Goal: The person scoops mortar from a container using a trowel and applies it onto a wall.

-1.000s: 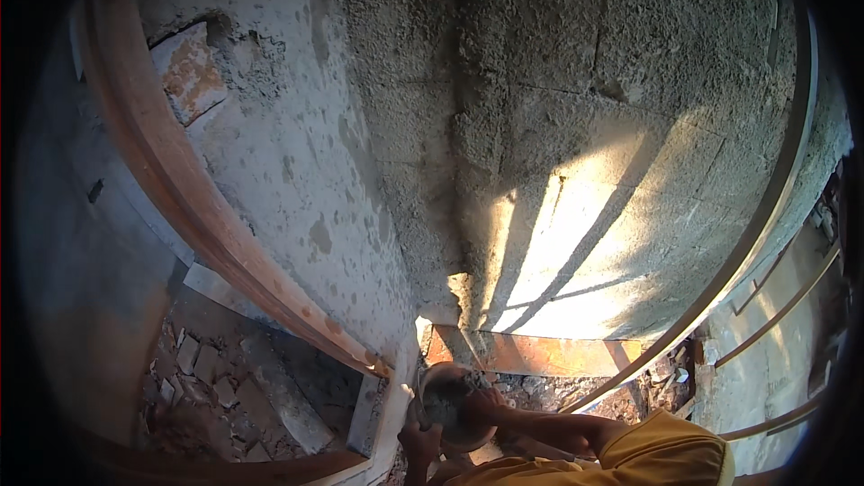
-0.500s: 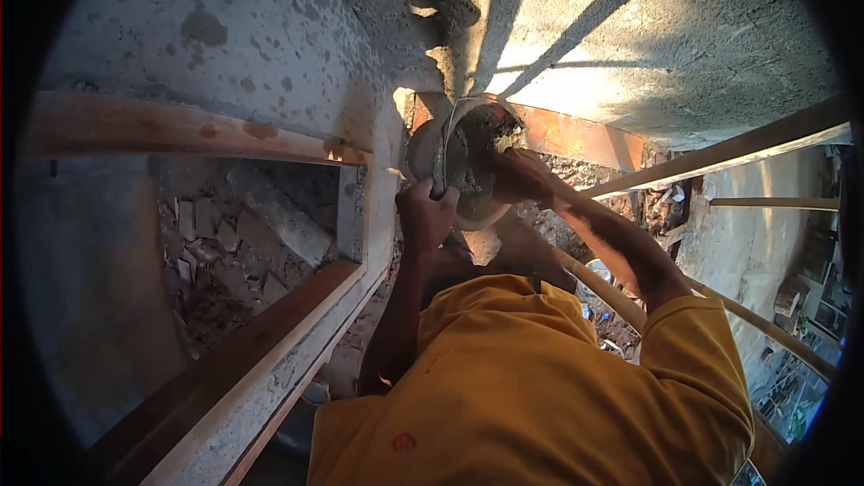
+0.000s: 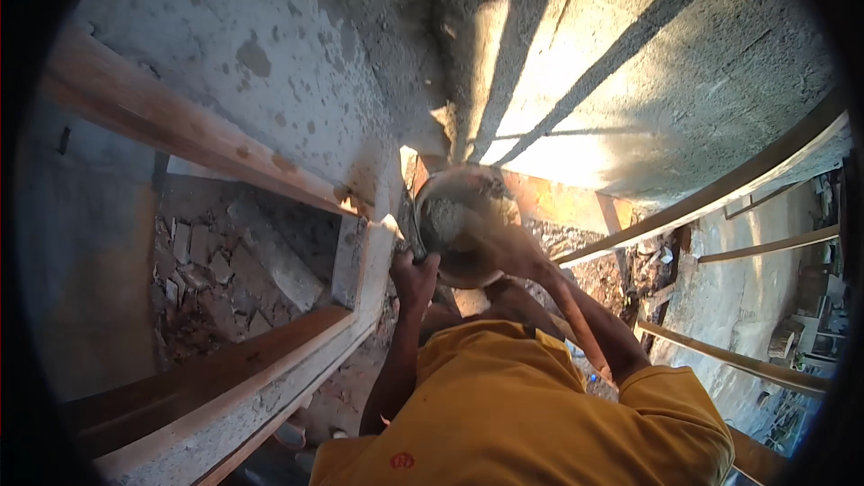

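A round bucket (image 3: 432, 216) holding grey wet mortar is just in front of my legs, at the foot of the wall corner. My left hand (image 3: 416, 277) is closed round the bucket's handle at its near left side. Over the right part of the opening is my right hand (image 3: 511, 250), smeared by motion. Its fingers, and anything they may hold, cannot be made out. Grey mortar shows inside the rim, partly blurred too.
To the left runs a wooden frame (image 3: 207, 139) with rubble (image 3: 202, 256) visible through its opening. A rough wall (image 3: 711, 81) with sunlit streaks rises ahead and right. Wooden poles (image 3: 702, 189) slant across on the right. A reddish board (image 3: 562, 204) lies along the wall's foot.
The bucket and both hands sit lower in the picture as the view has shifted. The bucket's opening faces me more now. My right hand has moved toward its near right side and blurred.
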Demonstrator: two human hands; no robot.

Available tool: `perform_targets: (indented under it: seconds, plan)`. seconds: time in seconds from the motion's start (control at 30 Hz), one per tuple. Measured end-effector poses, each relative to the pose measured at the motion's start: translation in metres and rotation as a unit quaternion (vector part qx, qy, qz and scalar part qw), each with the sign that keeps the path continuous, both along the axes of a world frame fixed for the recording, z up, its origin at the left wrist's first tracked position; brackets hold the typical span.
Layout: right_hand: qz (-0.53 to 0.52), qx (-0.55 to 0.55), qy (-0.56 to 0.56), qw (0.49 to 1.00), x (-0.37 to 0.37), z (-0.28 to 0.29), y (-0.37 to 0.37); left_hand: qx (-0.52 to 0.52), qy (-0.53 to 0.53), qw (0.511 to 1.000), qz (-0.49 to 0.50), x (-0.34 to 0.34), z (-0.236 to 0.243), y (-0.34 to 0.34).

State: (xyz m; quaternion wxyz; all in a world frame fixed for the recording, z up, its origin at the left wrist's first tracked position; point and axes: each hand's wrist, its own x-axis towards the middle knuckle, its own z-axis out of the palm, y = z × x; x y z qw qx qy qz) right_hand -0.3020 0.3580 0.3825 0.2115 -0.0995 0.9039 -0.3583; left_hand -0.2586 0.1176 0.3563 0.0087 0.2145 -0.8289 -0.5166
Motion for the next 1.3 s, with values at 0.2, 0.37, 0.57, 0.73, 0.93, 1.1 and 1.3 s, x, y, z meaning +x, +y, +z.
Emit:
perform_targets:
  seconds: [0.2, 0.37, 0.57, 0.73, 0.93, 1.1, 1.3]
  plan:
    - [0.064, 0.143, 0.090, 0.984, -0.088, 0.150, -0.014, -0.002, 0.025, 0.997, 0.074, 0.035, -0.045, -0.034]
    - [0.177, -0.051, 0.197, 0.963, -0.118, 0.267, -0.022, -0.030, 0.034, 0.994, 0.096, 0.068, -0.058, -0.073]
    - [0.362, -0.218, 0.049, 0.905, -0.139, 0.331, -0.039, -0.108, 0.003, 0.974, 0.197, 0.127, -0.089, -0.097]
    - [0.485, -0.460, 0.038, 0.743, -0.225, 0.350, -0.029, -0.113, 0.039, 0.977, 0.175, 0.165, -0.104, -0.102]
    - [-0.050, -0.642, -0.405, 0.649, -0.231, 0.118, -0.081, -0.013, -0.008, 0.971, 0.239, 0.163, -0.118, -0.080]
    - [0.064, -0.135, -0.253, 0.956, -0.103, -0.027, -0.028, -0.045, -0.118, 0.961, 0.247, 0.122, -0.047, -0.041]
    - [0.187, 0.061, -0.208, 0.958, -0.078, -0.040, -0.015, -0.110, -0.071, 0.986, 0.100, 0.066, -0.060, -0.014]
